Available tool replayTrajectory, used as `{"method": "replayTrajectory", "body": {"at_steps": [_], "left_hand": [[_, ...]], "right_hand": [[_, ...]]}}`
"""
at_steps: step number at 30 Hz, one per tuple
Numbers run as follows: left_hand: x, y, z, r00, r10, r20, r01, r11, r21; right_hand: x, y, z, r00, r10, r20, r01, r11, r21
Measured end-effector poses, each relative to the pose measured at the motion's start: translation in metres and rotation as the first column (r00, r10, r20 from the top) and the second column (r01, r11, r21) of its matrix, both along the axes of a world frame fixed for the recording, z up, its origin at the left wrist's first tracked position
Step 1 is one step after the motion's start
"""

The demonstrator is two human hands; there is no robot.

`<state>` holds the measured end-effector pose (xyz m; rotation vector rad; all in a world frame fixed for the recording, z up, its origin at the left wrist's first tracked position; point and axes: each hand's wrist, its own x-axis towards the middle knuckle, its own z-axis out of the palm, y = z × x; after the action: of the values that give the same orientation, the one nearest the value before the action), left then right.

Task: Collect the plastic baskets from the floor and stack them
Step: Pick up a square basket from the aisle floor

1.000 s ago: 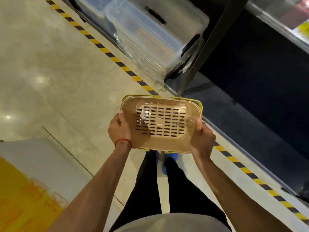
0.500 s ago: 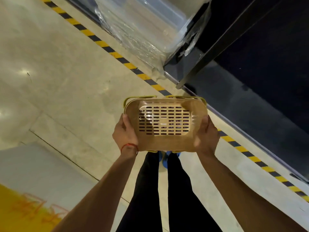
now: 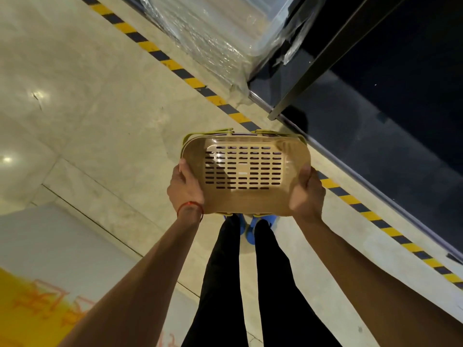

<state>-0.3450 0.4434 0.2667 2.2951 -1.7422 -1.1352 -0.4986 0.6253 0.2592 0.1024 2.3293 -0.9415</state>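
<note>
I hold a tan plastic basket [image 3: 244,204] in front of me at waist height, its slotted bottom facing up toward the camera. A yellow-green rim of another basket [image 3: 208,134] peeks out beyond its far edge, so more than one basket seems nested. My left hand [image 3: 185,189] grips the left end, a red thread around its wrist. My right hand [image 3: 307,194] grips the right end. My legs and blue shoes show below the basket.
A yellow-and-black hazard stripe [image 3: 175,68] runs diagonally across the beige tile floor. Beyond it stand clear plastic-wrapped bins [image 3: 213,33] and a dark shelf post [image 3: 323,58]. A white and yellow floor mat [image 3: 37,271] lies at lower left.
The view has shifted forward along the stripe, so the wrapped bins have slid up and out of frame. Both hands keep the same hold on the basket.
</note>
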Motion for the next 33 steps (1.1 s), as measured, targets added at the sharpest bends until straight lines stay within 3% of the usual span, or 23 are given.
{"method": "replayTrajectory", "body": {"at_steps": [4,8,12,18,22,28,33], "left_hand": [[0.011,0.005,0.013,0.998,-0.035,-0.049,0.04,0.993,0.107],[0.021,0.025,0.049,0.978,-0.196,-0.064,0.196,0.981,-0.006],[0.032,0.046,0.097,0.882,-0.47,-0.012,0.467,0.879,-0.099],[0.039,0.063,0.164,0.631,-0.76,0.156,0.773,0.6,-0.208],[0.044,0.062,0.196,0.416,-0.867,0.274,0.899,0.348,-0.265],[0.064,0.054,0.24,0.155,-0.941,0.301,0.941,0.048,-0.336],[0.071,0.066,0.28,-0.049,-0.959,0.28,0.913,-0.157,-0.378]], "right_hand": [[-0.002,0.009,0.028,0.992,0.057,0.113,-0.066,0.994,0.086],[0.004,0.027,0.066,0.982,0.185,-0.041,-0.18,0.977,0.117],[0.012,0.05,0.105,0.921,0.351,-0.169,-0.324,0.931,0.168],[0.034,0.073,0.163,0.78,0.482,-0.399,-0.416,0.876,0.246],[0.055,0.084,0.197,0.778,0.498,-0.383,-0.392,0.861,0.324],[0.114,0.106,0.251,0.767,0.396,-0.504,-0.242,0.907,0.343],[0.171,0.137,0.285,0.772,0.205,-0.602,-0.074,0.969,0.235]]}}
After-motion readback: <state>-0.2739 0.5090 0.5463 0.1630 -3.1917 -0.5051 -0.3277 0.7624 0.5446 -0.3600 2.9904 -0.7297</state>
